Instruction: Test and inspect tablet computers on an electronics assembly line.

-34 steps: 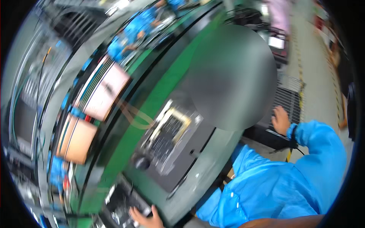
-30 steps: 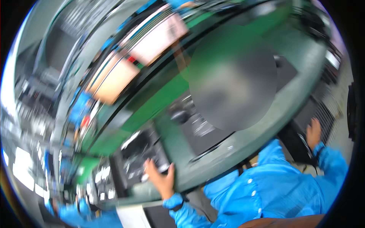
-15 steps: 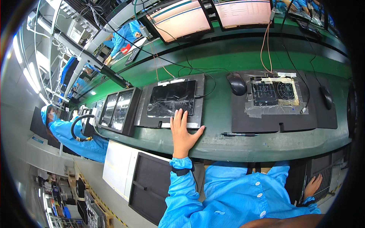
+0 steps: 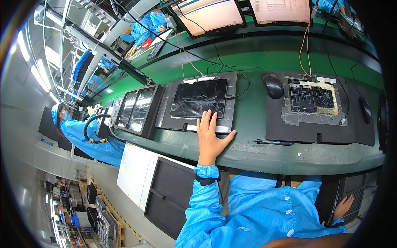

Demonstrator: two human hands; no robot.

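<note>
My left hand (image 4: 212,138) lies with fingers spread at the near edge of a black tablet (image 4: 199,98), its fingertips over the lower rim. The tablet has a glossy, film-like surface and rests on a dark grey foam board (image 4: 165,118) with a cable plugged into its right side. My right hand (image 4: 343,206) is low at the far right, below the bench edge, beside a wire rack (image 4: 359,205). Its fingers are stretched out, and nothing shows in them.
Right of the tablet are a black mouse (image 4: 273,85), a board with taped target charts (image 4: 314,98) and a pen (image 4: 273,142). A black two-pane frame (image 4: 137,110) stands left of it. Monitors (image 4: 209,16) line the back. A co-worker in blue (image 4: 84,134) stands at far left.
The whole view has shifted, so the bench and tablet appear farther right and slightly higher. My left hand keeps its place at the tablet's near edge.
</note>
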